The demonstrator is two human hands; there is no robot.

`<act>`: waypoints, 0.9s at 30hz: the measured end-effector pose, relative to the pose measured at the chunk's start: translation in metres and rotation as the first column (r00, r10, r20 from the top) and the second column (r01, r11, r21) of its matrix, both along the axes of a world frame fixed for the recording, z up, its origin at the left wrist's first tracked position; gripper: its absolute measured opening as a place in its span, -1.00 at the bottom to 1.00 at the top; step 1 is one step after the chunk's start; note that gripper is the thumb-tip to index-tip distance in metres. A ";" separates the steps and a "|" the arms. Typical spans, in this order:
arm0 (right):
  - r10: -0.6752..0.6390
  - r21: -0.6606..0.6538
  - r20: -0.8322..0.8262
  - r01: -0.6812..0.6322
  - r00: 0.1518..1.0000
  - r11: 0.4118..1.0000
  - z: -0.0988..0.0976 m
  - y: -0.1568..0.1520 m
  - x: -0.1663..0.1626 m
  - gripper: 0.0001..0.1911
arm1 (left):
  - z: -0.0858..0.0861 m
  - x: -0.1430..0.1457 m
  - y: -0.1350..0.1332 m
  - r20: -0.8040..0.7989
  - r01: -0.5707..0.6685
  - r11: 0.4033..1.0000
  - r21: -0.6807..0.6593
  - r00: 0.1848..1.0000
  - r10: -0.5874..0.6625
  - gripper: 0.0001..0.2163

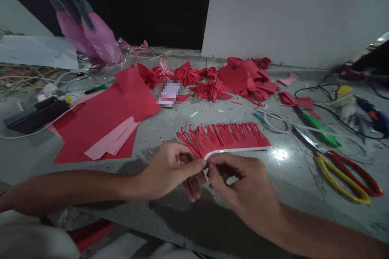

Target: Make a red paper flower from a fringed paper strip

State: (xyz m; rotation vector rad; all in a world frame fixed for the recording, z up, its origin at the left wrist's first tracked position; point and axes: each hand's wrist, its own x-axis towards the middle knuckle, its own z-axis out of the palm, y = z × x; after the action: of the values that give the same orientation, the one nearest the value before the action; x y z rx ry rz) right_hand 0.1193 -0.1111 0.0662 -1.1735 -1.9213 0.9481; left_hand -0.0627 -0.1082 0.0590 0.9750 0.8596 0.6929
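Observation:
A strip of red fringed paper [237,139] with a white band along its near edge extends to the right across the grey surface. My left hand [174,168] pinches its left end between thumb and fingers. Fingertips of my right hand [235,176] are closed on the same end, right beside the left thumb. From that end the white band curves away, and the cut fringe points away from me with curled tips. What exactly lies between the fingertips is hidden.
Scissors with red and yellow handles [343,174] lie at right, near a green-handled cutter [322,129]. Large red sheets [100,117] carrying pink strips [114,139] lie at left. Fringed red paper flowers [187,73] and red paper pieces [240,77] sit at the back.

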 end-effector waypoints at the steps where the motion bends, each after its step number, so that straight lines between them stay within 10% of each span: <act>1: 0.015 0.006 -0.008 -0.015 1.000 1.000 0.000 0.000 0.000 -0.81 | 0.001 0.000 0.000 -0.012 0.002 1.000 0.002 1.000 -0.002 -0.76; 7: 0.150 0.319 0.093 -0.172 0.984 0.932 -0.016 0.015 0.004 -0.84 | 0.008 -0.015 0.021 -0.272 0.082 0.997 -0.003 0.959 -0.079 -0.82; 13: 0.331 0.437 0.341 -0.460 0.880 0.773 -0.034 0.053 -0.010 -0.78 | -0.003 -0.075 0.068 -0.651 0.444 0.895 -0.034 0.670 -0.357 -0.81; 17: 0.433 0.352 0.345 -0.542 0.833 0.763 -0.042 0.072 -0.038 -0.72 | -0.016 -0.102 0.078 -0.798 0.413 0.876 0.250 0.600 -0.056 -0.81; 20: 0.528 0.258 0.345 -0.619 0.776 0.742 -0.048 0.080 -0.057 -0.62 | -0.026 -0.105 0.080 -0.731 0.418 0.732 0.538 0.663 0.159 -0.79; 24: 0.563 0.215 0.352 -0.650 0.747 0.729 -0.058 0.086 -0.066 -0.65 | -0.040 -0.103 0.083 -0.670 0.514 0.538 0.669 0.731 0.134 -0.85; 27: 0.570 0.247 0.343 -0.657 0.746 0.712 -0.065 0.089 -0.063 -0.77 | -0.046 -0.105 0.084 -0.666 0.540 0.501 0.676 0.738 0.104 -0.88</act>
State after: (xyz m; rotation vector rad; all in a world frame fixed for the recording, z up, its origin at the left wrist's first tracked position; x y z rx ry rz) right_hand 0.0564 -0.0222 0.0012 -0.4228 -2.6405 0.7386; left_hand -0.1673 -0.0244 0.0128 2.3221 0.9306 0.5089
